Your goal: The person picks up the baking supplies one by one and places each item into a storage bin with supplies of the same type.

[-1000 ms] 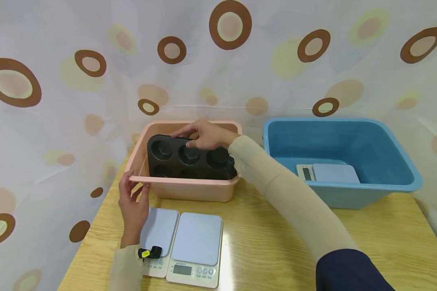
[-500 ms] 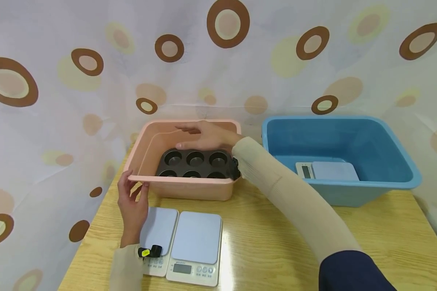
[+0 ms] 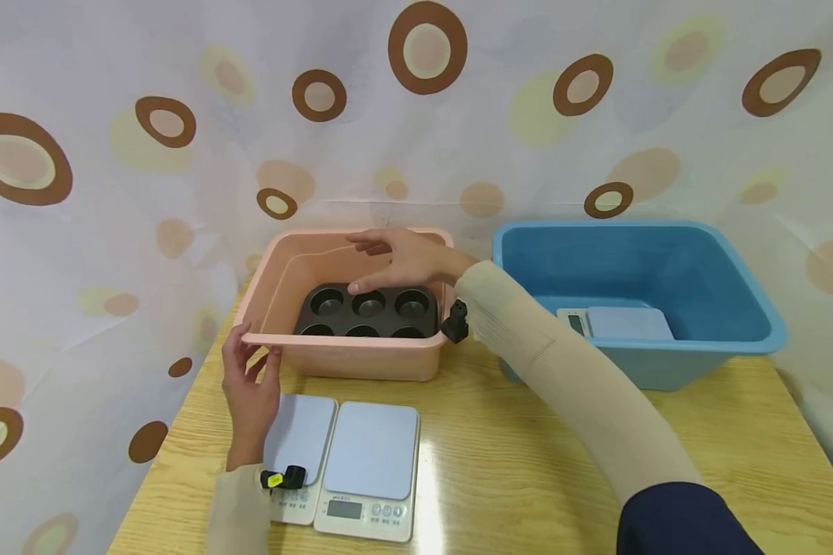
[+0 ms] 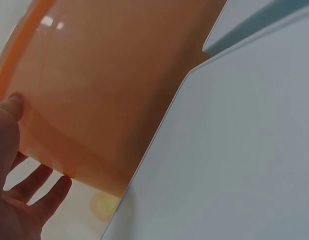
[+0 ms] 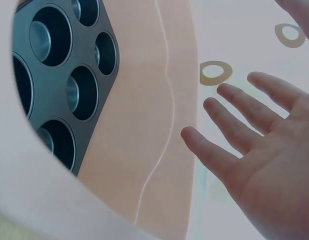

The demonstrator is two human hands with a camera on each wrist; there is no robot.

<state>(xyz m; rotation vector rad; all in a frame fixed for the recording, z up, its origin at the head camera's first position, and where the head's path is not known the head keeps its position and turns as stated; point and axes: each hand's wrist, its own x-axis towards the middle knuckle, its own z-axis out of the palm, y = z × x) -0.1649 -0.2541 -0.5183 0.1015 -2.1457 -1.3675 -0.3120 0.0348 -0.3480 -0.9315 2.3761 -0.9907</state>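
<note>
A black muffin pan (image 3: 368,308) lies flat in the pink plastic basin (image 3: 361,342), its cups facing up. Over the pan's back edge hovers my right hand (image 3: 406,258), fingers spread and holding nothing. In the right wrist view those fingers (image 5: 227,107) are apart from the pan (image 5: 64,75). My left hand (image 3: 251,389) grips the basin's front left corner by the rim. Seen from the left wrist, the thumb (image 4: 13,105) presses on the basin's outside while the other fingers reach round its edge.
Two white kitchen scales, one on the left (image 3: 298,439) and one on the right (image 3: 371,451), lie side by side before the pink basin. To the right stands a blue basin (image 3: 639,347) with another scale (image 3: 628,322) inside. A patterned curtain (image 3: 361,116) hangs behind the wooden table (image 3: 514,462).
The muffin pan was tilted up under my right hand and now lies flat in the basin. My right hand let go and moved slightly right. My left hand kept its grip.
</note>
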